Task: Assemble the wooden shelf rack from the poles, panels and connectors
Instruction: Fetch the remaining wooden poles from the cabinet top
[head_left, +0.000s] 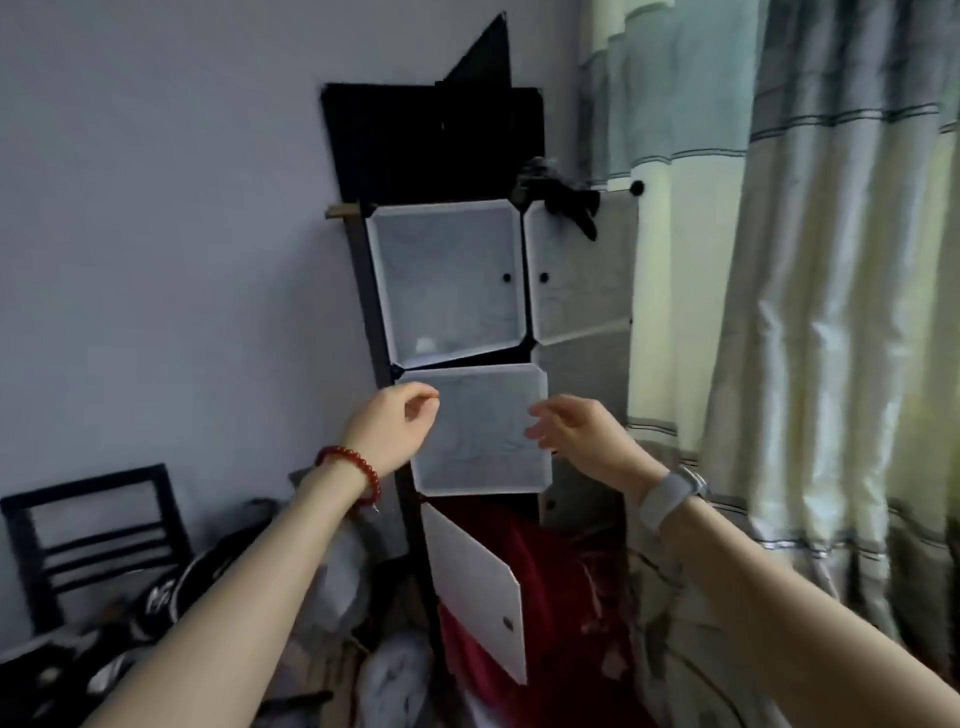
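Curtained corner: middle panel (480, 428) sits flat-on between both hands, left hand (395, 423) loosely curled at its edge, right hand (574, 431) relaxed, neither gripping.

Both forearms run off the bottom edge. The right hand (566, 431) is motion-blurred, its fingers indistinct. Red cloth (561, 587) sits partly hidden behind the rack's open door (475, 592).

The cabinet's door panels (480, 428) look like translucent, frosted white plastic with a matt face, framed by black edging. The curtain (810, 291) at the right of the frame is shiny, satin-like cloth. Dark red cloth (550, 582) fills the lowest compartment. The wall (156, 234) is smooth and matt.
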